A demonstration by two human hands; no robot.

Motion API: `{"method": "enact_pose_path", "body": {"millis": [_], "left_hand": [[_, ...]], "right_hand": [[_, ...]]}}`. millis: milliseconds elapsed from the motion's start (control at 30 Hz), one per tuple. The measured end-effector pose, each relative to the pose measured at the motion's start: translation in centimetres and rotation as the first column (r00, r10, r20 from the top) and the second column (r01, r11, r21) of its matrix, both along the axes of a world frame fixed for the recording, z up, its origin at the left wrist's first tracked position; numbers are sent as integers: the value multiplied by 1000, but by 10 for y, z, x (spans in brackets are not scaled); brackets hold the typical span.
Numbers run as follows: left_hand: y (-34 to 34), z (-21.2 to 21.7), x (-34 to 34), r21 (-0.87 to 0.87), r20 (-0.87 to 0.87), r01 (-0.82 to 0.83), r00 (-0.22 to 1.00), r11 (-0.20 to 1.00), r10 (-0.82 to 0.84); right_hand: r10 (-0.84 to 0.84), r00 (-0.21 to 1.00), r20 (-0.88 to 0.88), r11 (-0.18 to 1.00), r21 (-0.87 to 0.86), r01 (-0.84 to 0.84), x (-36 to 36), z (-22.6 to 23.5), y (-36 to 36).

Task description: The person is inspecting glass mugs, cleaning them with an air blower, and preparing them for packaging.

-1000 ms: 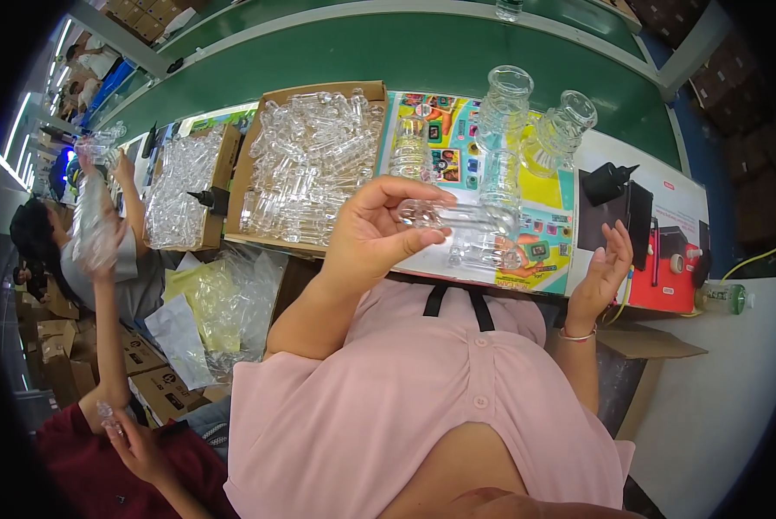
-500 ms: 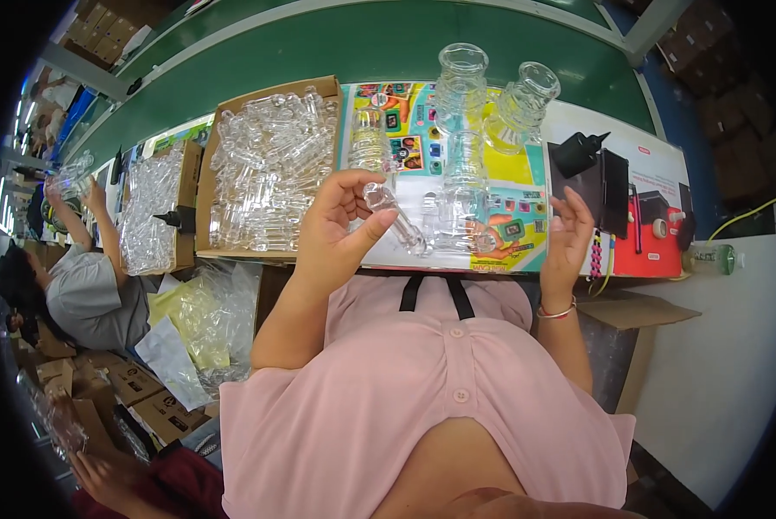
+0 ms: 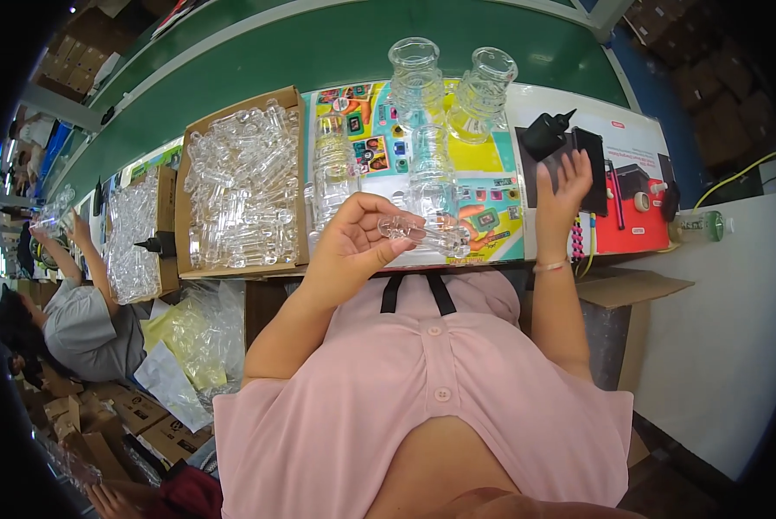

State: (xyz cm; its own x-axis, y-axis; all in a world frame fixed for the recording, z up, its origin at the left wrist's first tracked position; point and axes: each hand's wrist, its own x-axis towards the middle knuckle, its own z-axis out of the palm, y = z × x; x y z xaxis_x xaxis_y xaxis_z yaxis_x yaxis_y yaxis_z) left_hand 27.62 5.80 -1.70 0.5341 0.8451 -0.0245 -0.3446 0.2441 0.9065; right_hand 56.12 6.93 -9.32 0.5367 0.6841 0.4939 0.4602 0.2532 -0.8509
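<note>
Just above the near edge of the table, the left hand (image 3: 353, 242) pinches a small clear glass tube piece (image 3: 422, 233) between thumb and fingertips, holding it over a colourful printed sheet (image 3: 483, 164). To the right, the right hand (image 3: 561, 186) is spread open and holds nothing, its fingers near a black nozzle bottle (image 3: 545, 134). Farther left lies a cardboard box of clear glass pieces (image 3: 241, 190), and two tall clear ribbed glass jars (image 3: 448, 86) stand at the far edge.

Clear glass against bright colours

The small bottle (image 3: 422, 232) and the jars (image 3: 415, 71) are colourless and see-through; the mat (image 3: 483, 160) beneath shows yellow, teal and red picture patches; the cardboard box (image 3: 183, 201) is plain brown, the belt (image 3: 336, 52) green, the shirt (image 3: 422, 381) pale pink.
</note>
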Motion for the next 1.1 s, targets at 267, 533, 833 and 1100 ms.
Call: {"method": "enact_pose_path", "body": {"millis": [267,533,833,1100], "left_hand": [[-4,6,2,80,-13,-89,996,993,90],[2,13,-7,145,13,-238,971,960,239],[-4,14,-4,290,27,-261,964,921,264],[-7,23,-5,321,22,-285,956,903,293]], "right_hand": [[-31,994,109,853,-515,83,36,-15,55],[457,864,-211,872,-84,-482,2,45,-28],[592,772,-233,801,68,-594,0,118,-53],[720,477,-504,665,304,-682,-30,113,-28]]}}
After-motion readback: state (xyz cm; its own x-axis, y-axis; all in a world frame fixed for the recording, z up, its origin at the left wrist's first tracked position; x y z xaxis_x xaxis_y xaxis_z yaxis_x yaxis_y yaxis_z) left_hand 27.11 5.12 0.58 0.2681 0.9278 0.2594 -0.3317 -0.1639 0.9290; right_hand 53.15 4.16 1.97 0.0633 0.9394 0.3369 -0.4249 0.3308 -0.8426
